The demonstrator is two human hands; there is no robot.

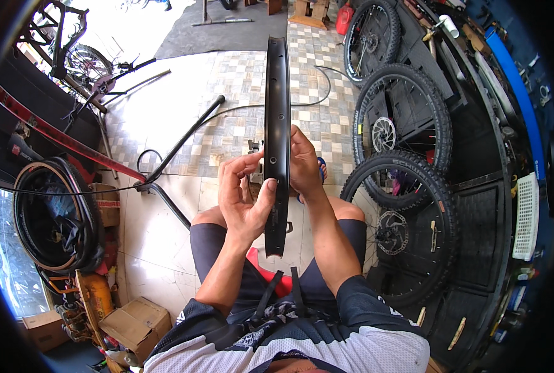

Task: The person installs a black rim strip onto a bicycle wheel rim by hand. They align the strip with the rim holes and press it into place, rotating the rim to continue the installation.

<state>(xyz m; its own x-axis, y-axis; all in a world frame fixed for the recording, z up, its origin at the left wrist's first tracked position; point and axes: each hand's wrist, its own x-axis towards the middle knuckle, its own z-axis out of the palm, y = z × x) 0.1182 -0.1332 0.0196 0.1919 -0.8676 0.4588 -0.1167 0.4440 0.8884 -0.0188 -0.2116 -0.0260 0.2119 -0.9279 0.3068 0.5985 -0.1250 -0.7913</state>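
Note:
A black bicycle rim stands upright and edge-on between my knees, its outer channel with a row of spoke holes facing me. My left hand is closed at the rim's left side, the thumb pressed on its edge and the fingers bent beside a small metal part. On the opposite side my right hand grips the rim; most of its fingers are hidden behind it. What lies inside the rim, between my hands, is largely hidden.
Several wheels with knobby tyres lean along the right, beside black cabinets. At left are a black pole stand, a red bar, stacked tyres and a cardboard box. A thin cable crosses the tiled floor.

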